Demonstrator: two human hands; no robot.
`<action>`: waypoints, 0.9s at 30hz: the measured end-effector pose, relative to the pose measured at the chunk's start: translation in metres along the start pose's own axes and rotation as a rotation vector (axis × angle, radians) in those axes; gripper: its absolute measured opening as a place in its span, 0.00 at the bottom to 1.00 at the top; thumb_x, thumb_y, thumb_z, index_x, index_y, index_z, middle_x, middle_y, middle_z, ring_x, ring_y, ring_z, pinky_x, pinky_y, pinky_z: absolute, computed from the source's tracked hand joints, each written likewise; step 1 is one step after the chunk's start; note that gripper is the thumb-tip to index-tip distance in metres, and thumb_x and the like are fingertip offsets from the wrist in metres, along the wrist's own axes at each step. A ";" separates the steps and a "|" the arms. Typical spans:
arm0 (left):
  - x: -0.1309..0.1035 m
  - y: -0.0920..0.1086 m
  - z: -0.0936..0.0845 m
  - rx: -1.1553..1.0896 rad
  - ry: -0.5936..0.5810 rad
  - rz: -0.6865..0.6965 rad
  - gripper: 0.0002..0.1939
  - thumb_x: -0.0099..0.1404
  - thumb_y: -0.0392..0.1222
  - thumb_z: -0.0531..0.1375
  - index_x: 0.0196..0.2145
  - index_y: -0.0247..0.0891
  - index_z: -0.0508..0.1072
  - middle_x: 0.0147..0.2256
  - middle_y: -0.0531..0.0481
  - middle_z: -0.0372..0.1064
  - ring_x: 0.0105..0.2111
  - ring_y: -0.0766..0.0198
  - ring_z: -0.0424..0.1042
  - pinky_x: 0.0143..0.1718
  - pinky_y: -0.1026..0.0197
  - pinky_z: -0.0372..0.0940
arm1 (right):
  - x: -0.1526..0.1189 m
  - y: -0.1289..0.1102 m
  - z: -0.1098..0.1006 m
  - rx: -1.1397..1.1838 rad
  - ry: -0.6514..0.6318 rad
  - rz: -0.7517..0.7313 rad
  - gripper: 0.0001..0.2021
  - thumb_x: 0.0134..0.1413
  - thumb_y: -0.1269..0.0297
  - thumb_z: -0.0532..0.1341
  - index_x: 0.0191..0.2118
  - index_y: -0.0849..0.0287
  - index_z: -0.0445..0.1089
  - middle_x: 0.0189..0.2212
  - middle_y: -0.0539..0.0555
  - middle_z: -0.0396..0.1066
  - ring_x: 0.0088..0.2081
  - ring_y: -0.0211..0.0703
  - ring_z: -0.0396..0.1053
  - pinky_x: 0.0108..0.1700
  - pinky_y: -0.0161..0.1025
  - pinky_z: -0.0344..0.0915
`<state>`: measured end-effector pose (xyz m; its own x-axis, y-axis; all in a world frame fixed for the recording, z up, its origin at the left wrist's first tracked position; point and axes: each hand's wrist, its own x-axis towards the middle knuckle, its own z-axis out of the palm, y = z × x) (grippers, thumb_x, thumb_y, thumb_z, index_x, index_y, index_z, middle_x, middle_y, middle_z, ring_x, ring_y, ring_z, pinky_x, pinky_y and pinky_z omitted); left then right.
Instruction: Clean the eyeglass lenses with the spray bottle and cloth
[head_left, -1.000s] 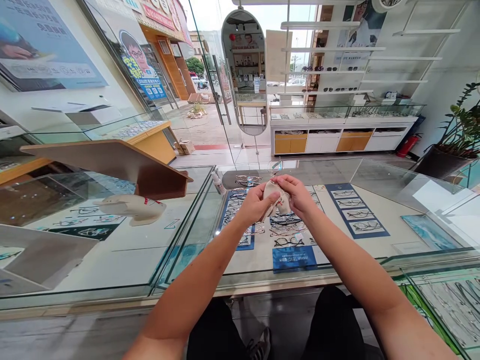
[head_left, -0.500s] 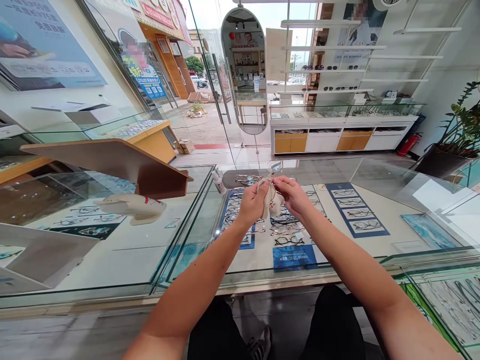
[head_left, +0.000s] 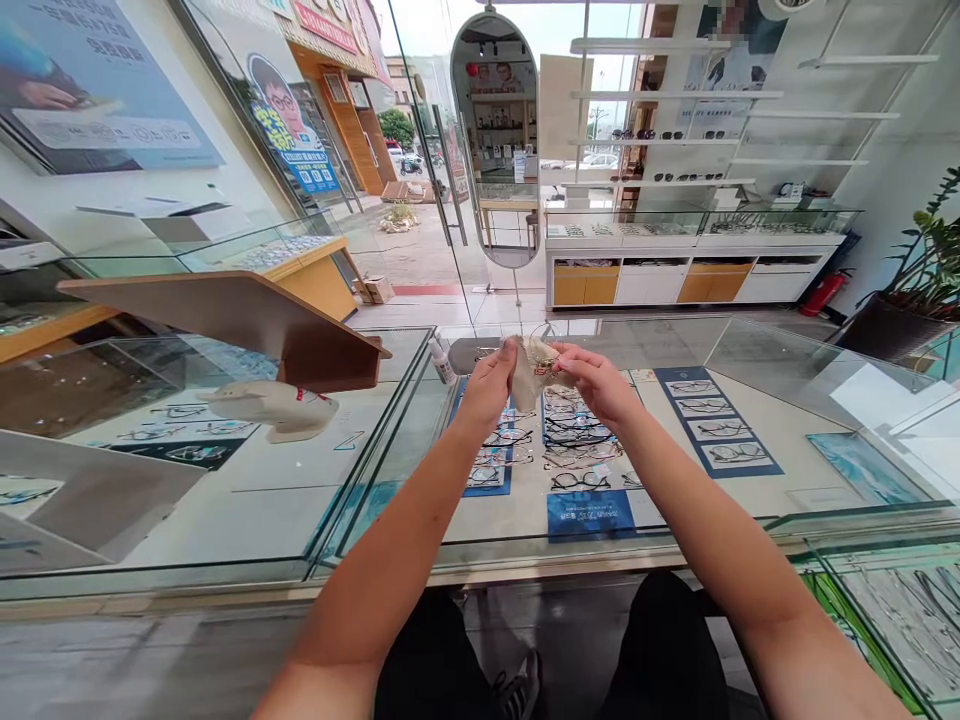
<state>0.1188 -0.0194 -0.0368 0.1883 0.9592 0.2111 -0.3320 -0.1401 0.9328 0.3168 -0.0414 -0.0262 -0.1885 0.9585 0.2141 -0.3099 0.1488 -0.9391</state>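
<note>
Above the glass counter, my left hand [head_left: 491, 378] is closed on a beige cloth [head_left: 527, 385], which hangs down between my hands. My right hand [head_left: 596, 378] pinches a pair of thin-framed eyeglasses [head_left: 546, 368]. Part of the frame lies against the cloth, so its full shape is hidden. Just beyond my left hand is a grey oval tray [head_left: 463, 356], partly covered by the hand. A small white spray bottle [head_left: 441, 362] stands left of the tray. Rows of eyeglasses [head_left: 577, 435] lie in the display case beneath my hands.
A brown wooden stand [head_left: 330, 355] and a beige cloth with red marks [head_left: 281, 408] are on the left counter. To the right lies a blue display strip with glasses [head_left: 716, 430]. An oval mirror [head_left: 495, 150] stands beyond the counter.
My hands have moved slightly apart. The cloth now spreads more openly on the left-hand side, and the eyeglasses have shifted within it. The view has tilted a little.
</note>
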 end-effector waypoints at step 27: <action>-0.010 0.008 0.007 0.117 0.010 0.022 0.33 0.42 0.56 0.86 0.40 0.36 0.83 0.34 0.50 0.81 0.33 0.61 0.75 0.38 0.60 0.72 | -0.005 -0.001 0.010 0.036 -0.095 0.166 0.17 0.40 0.50 0.81 0.27 0.55 0.80 0.29 0.50 0.75 0.35 0.42 0.65 0.43 0.42 0.59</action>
<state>0.1210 -0.0318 -0.0294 0.1725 0.9579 0.2296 -0.2253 -0.1886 0.9559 0.3086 -0.0492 -0.0238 -0.3268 0.9415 0.0829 -0.3001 -0.0202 -0.9537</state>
